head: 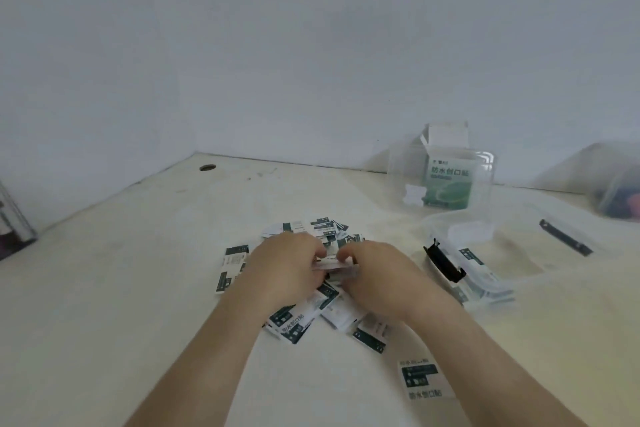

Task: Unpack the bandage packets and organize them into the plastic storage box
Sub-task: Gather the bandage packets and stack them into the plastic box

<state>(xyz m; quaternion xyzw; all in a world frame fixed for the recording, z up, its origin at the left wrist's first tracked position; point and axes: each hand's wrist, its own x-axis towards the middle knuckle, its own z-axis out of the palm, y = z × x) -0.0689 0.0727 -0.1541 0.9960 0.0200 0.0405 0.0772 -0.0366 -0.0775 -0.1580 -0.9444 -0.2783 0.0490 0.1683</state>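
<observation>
**Table** (121,270): carries everything.

**Plastic storage box** (512,284): right of my grip, open, with a few packets in it.

**Opened bandage carton** (448,184): beyond my grip and to its right, standing in what looks like a second clear container.

**Loose bandage packets** (294,319): scattered beneath and around my grip.

**Grip:** my left hand (280,270) and right hand (377,270), fingers curled, pinch a small stack of packets (334,267) between them, just above the pile.

**Risk, as I judge it:** uneven finger pressure could fan the thin stack apart. On the way right it could snag the box's black latch (445,262) and spill.
</observation>
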